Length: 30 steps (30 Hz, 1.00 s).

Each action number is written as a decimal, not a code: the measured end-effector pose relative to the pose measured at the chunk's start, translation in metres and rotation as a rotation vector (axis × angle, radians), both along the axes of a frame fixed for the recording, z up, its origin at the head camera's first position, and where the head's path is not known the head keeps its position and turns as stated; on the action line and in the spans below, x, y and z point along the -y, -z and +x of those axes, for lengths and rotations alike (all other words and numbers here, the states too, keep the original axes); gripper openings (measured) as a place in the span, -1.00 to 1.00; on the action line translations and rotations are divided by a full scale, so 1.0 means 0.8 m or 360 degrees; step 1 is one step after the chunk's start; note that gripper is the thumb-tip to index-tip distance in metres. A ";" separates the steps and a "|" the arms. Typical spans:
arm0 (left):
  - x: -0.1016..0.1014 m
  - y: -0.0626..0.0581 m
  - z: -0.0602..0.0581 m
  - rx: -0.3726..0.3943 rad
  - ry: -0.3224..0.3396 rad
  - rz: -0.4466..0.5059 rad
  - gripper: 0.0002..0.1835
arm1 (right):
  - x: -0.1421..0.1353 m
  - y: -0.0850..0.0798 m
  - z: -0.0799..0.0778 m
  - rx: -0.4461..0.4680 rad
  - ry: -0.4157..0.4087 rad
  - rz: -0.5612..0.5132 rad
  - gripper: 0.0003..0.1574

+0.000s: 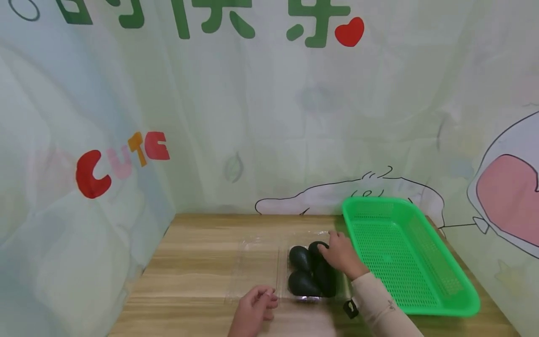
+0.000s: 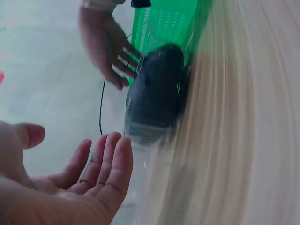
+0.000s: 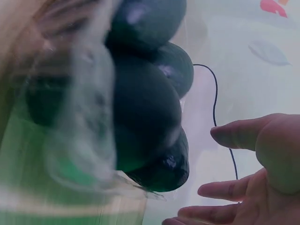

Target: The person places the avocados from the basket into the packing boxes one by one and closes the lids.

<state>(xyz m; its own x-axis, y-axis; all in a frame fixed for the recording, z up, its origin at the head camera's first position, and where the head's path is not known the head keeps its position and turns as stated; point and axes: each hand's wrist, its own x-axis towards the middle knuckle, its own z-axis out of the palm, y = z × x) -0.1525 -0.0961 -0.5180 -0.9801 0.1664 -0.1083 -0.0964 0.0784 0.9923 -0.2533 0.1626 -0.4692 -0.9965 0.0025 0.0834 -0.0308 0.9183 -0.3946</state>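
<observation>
Several dark green avocados (image 1: 303, 283) sit close together in one half of a clear plastic clamshell box (image 1: 257, 267), whose lid lies folded back to the left. My right hand (image 1: 343, 255) is at the box's far right corner, overlapping the back avocado in the head view. In the right wrist view its thumb (image 3: 236, 133) and fingers are spread apart beside the avocados, with a gap between. Near the lid's front edge hovers my left hand (image 1: 256, 306); the left wrist view shows its palm up, fingers (image 2: 119, 164) loosely extended and holding nothing.
A green perforated plastic basket (image 1: 421, 262) stands right of the box, close to the right forearm. By the sleeve (image 1: 383, 304) is a small black object (image 1: 350, 309). A printed cloth (image 1: 252, 117) hangs behind the wooden table (image 1: 181, 271).
</observation>
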 end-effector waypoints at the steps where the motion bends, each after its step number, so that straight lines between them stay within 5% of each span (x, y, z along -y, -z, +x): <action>1: 0.005 0.003 -0.001 0.0077 0.0010 0.0056 -0.53 | -0.002 -0.004 -0.002 0.0042 -0.0021 -0.0030 -0.22; 8: 0.029 0.018 -0.006 0.0568 0.0175 0.0327 -0.43 | -0.018 -0.018 -0.016 0.0324 -0.0059 -0.0198 -0.14; 12: 0.029 0.028 -0.002 0.0682 0.0244 0.0524 -0.37 | -0.018 -0.015 -0.023 0.0369 -0.0092 -0.0190 -0.15; 20: 0.036 0.039 -0.005 0.0745 0.0272 0.0980 -0.26 | -0.017 -0.010 -0.029 0.0336 -0.0128 -0.0129 -0.35; 26: 0.042 0.039 -0.009 0.0682 0.0150 0.0987 -0.56 | -0.016 -0.011 -0.027 0.0375 -0.0143 -0.0119 -0.25; 30: 0.042 0.036 -0.010 0.0547 0.0053 0.0842 -0.55 | -0.016 -0.010 -0.028 0.0366 -0.0132 -0.0135 -0.24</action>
